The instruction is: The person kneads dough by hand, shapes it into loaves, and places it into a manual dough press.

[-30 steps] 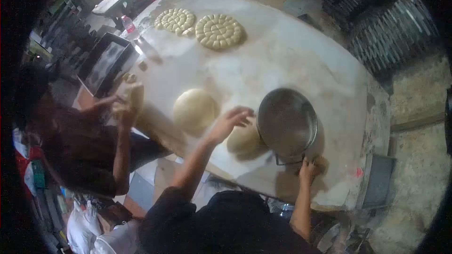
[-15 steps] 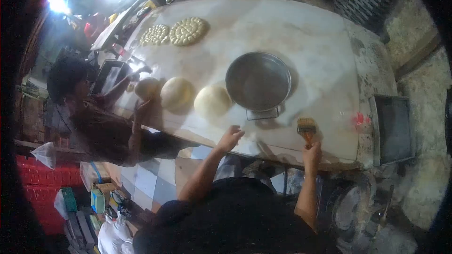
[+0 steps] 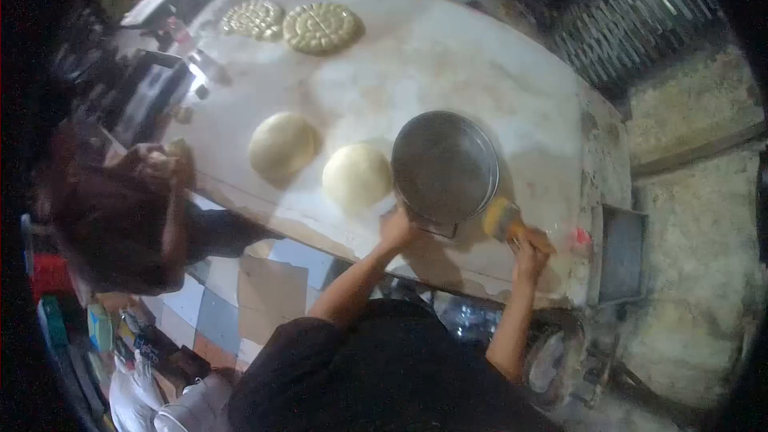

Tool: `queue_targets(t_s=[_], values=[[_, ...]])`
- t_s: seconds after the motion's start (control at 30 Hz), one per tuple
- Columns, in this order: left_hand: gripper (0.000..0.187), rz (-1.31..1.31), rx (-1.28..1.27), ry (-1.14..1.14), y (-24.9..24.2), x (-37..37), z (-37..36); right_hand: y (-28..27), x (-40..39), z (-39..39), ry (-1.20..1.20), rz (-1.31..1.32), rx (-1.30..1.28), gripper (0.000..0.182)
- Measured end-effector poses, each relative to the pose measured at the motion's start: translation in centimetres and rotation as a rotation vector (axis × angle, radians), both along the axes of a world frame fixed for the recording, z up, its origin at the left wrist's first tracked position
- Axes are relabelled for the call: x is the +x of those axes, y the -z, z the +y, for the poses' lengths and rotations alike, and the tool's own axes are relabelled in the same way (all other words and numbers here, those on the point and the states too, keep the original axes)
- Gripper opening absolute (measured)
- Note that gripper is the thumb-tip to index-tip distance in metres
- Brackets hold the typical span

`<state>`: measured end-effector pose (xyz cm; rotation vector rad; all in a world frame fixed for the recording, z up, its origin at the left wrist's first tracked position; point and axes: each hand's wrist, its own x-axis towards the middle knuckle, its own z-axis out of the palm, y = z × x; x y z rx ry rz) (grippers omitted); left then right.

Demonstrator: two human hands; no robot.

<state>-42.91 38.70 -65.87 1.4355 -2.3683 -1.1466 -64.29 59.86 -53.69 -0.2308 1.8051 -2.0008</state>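
Steel pan is the thing I'm watching here, round and shallow, sitting on the floured worktable near its front edge, just right of a smooth dough round. The left hand is sitting at the pan's near rim, fingers curled as if gripping the edge, though it's too blurry for me to say whether it's really clamped or just resting against it. The right hand is closed around the handle of a pastry brush, and the bristles are touching or almost touching the pan's right rim.

My take on doing this bit well: I'm thinking the left hand should be pinning the pan so it isn't skating on the flour, while the brush is sweeping the inside in overlapping strokes, floor first, then up the wall. Light pressure, bristles angled, no puddling in the corner.

Further out, a second dough round is lying left of the first, apart from it. Two patterned discs of small dough pieces are sitting at the far end. Another person is leaning in at the left edge, hands on something small I can't make out. A dark tray is sitting off the right end.
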Motion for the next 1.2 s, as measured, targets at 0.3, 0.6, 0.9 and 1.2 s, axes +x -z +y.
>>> queue_targets(t_s=[0.3, 0.6, 0.9, 1.2], values=[[0.108, 0.132, -0.019, 0.209, 1.0, 4.0, -2.0, -1.2, -2.1, -21.2, -0.453, 0.300, 0.721, 0.022], [0.077, 0.328, 0.095, 0.109, 0.9, 4.1, -1.8, 3.5, 1.1, -17.5, -1.250, 0.582, 0.316, 0.009], [0.066, -0.052, 0.048, 0.043, -1.3, -0.1, -0.5, 8.3, -5.2, -24.1, -1.038, 1.323, 0.356, 0.012], [0.061, -0.240, 0.132, 0.066, -0.5, -1.6, -0.7, 7.2, -12.5, -8.0, -0.847, 0.116, 0.249, 0.012]])
